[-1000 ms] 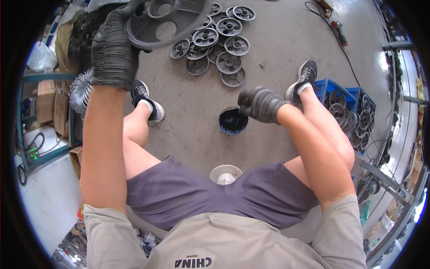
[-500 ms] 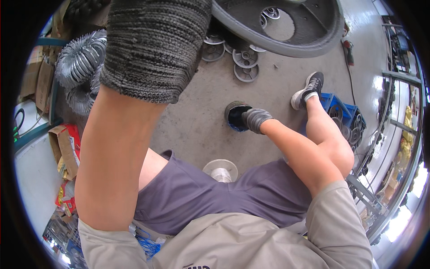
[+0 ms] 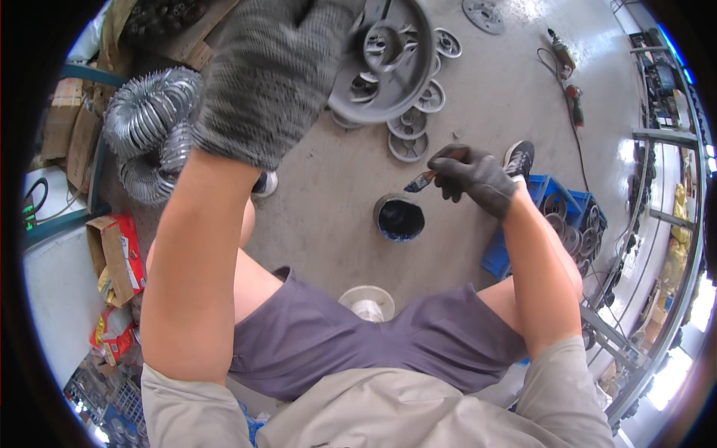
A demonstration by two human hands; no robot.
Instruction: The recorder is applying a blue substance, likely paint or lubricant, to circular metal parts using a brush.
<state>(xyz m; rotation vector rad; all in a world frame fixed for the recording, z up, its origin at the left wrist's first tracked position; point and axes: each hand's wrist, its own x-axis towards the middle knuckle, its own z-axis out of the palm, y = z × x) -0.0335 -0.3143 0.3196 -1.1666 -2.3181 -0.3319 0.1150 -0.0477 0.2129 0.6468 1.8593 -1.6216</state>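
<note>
My left hand (image 3: 276,82), in a dark knitted glove, is raised high on the left and has hold of a big grey wheel (image 3: 403,86) by its left edge; the fingertips are out of sight, so I cannot tell how tightly they bend. The wheel hangs above the floor, its face with the round hub and openings turned towards me, its top reaching the upper edge of my view. My right hand (image 3: 478,179), gloved too, is lower and to the right, with the fingers curled closed round the handle of a small brush (image 3: 423,180). Its dark bristles point left, apart from the wheel and just beyond the far rim of an open pot (image 3: 387,201), which stands on the floor between my legs and is dark blue inside. Farther off, partly behind the raised wheel, smaller wheels (image 3: 408,146) lie on the floor. To the right, beside my shoe (image 3: 519,159), blue crates (image 3: 544,184) hold more wheels. Far right lie two power tools (image 3: 575,104). On the left are a coiled silver hose (image 3: 146,104) and, nearer, an open cardboard box (image 3: 112,261).
</note>
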